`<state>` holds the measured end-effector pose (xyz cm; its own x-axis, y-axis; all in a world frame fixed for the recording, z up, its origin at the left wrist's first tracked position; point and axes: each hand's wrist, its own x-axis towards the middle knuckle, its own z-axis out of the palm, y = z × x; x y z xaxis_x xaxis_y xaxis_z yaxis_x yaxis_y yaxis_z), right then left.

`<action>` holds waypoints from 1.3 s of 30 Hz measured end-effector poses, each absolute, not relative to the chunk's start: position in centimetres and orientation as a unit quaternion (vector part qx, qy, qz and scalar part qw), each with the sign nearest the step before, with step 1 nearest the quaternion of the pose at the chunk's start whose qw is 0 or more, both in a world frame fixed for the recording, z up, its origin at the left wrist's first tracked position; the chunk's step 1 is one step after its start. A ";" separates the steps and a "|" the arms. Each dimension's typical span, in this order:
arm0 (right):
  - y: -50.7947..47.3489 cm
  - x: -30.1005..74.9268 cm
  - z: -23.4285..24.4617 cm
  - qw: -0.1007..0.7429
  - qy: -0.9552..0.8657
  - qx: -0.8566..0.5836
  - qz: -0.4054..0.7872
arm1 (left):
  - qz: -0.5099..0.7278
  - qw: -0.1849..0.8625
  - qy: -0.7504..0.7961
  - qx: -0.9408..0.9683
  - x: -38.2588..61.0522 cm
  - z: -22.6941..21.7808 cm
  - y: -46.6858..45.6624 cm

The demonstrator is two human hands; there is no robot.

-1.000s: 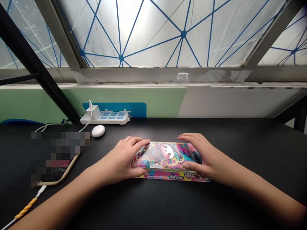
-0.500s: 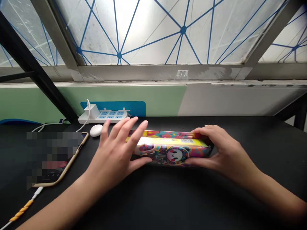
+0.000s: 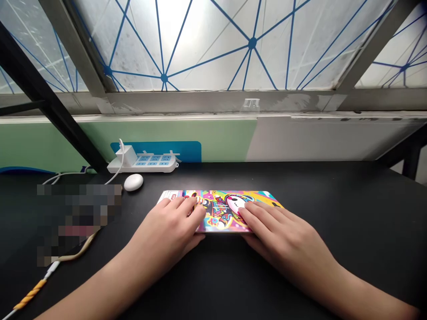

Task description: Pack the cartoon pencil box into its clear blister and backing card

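A colourful cartoon-printed pencil box (image 3: 218, 206) lies flat on the black table (image 3: 333, 209), its printed face up. My left hand (image 3: 170, 229) rests on its left part, fingers stretched over the top and thumb at the near edge. On the right part lies my right hand (image 3: 276, 226), fingers flat and together on the box's top. Both hands press on the box rather than grip it.
A white power strip (image 3: 143, 162) with a plugged charger sits at the back left against the green wall panel. A white oval object (image 3: 133, 182) lies before it. A phone in a tan case (image 3: 80, 240), partly blurred, and a striped cable (image 3: 31, 293) lie at the left.
The box was lifted on its edge and turned over; it now lies flat with another face up. Both hands moved from its ends onto its top.
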<state>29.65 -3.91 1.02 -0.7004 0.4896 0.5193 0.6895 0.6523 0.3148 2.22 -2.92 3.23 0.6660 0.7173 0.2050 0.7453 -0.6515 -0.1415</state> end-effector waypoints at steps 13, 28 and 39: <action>-2.5 29.8 -0.4 0.126 -0.931 -0.309 -0.149 | -0.125 -0.080 -0.415 -0.898 0.1 2.8 -0.9; -1.9 27.2 0.6 0.162 -0.925 -0.304 -0.162 | -0.327 -0.247 -0.615 -0.674 -5.3 1.1 5.4; 0.3 22.4 -0.5 0.102 -0.928 -0.320 -0.161 | -0.386 -0.400 -0.550 -0.623 -1.7 -0.6 4.8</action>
